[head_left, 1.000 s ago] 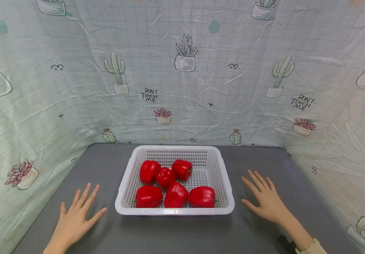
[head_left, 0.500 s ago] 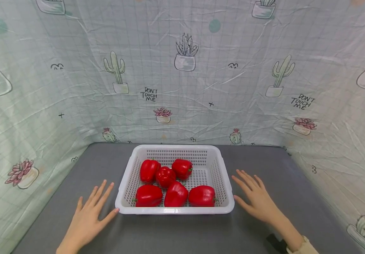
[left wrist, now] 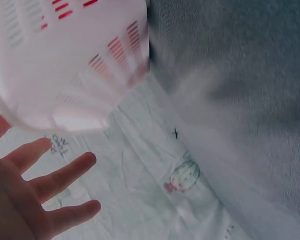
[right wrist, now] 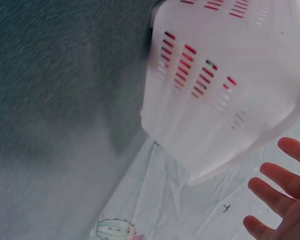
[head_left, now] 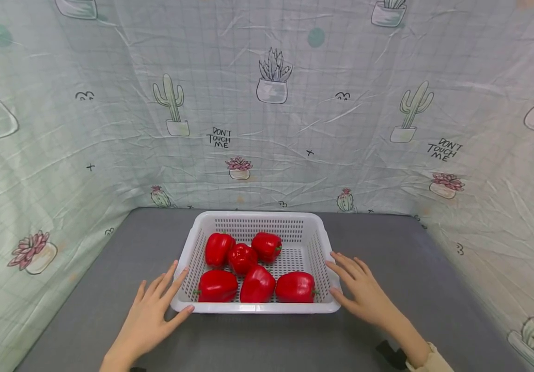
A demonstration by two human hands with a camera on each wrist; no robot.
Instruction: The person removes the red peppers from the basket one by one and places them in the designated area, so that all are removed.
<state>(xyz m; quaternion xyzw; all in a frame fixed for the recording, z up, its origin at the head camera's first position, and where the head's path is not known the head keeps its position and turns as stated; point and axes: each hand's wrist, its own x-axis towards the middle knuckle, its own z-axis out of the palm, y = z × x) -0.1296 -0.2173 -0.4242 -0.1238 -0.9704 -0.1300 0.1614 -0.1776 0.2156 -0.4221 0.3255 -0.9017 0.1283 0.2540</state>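
Observation:
A white slotted plastic basket (head_left: pixel 257 308) stands on the grey table with several red bell peppers (head_left: pixel 257 285) lying in it. My left hand (head_left: pixel 148 315), fingers spread and straight, is at the basket's left front corner in the head view. On the opposite side, my right hand (head_left: pixel 362 292) has its fingers extended over the right rim. In the left wrist view the left hand (left wrist: pixel 35 185) shows a gap to the basket wall (left wrist: pixel 50 75). The right hand (right wrist: pixel 285 190) likewise holds nothing in the right wrist view. Whether any fingertip touches the rim, I cannot tell.
The grey tabletop (head_left: pixel 267 341) extends around the basket. A pale sheet printed with cacti (head_left: pixel 271 155) hangs behind the table and along both sides. A light sleeve (head_left: pixel 429 361) shows at the right forearm.
Both hands have moved inward, the left one rightward and the right one leftward, from beside the basket to its two sides. The basket and peppers stay in place.

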